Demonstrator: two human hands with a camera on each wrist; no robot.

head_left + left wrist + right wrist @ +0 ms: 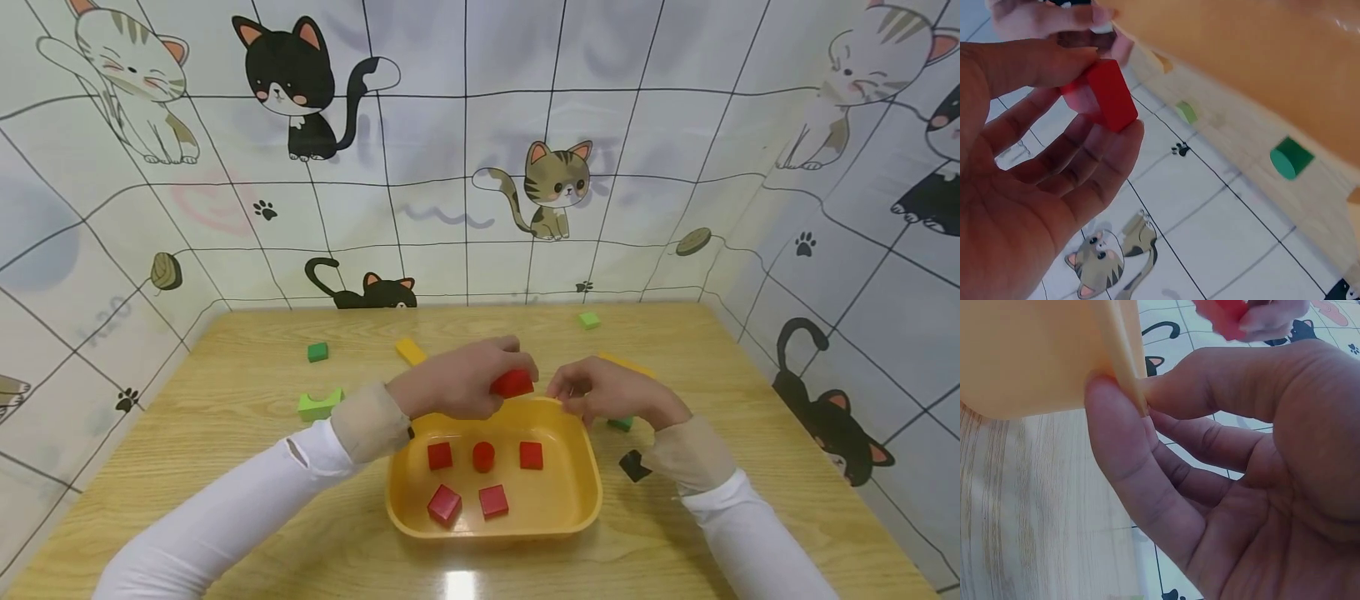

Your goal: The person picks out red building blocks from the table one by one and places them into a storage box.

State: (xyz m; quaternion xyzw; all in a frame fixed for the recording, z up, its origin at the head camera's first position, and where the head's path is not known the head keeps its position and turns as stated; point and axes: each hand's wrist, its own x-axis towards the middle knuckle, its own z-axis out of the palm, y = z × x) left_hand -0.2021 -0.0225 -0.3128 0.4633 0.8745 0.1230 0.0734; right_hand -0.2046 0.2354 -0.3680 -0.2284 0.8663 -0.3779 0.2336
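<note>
My left hand holds a red block between thumb and fingertips, above the far rim of a yellow tray. With thumb and forefinger my right hand pinches the tray's edge at its far right corner, as the right wrist view shows. Inside the tray lie several red pieces: a square block, a round one, another square block and two nearer blocks, one on the left and one on the right.
On the wooden table lie a green block, a light green arch, a yellow block and a light green block. Around my right hand are another yellow piece, a dark green piece and a black piece.
</note>
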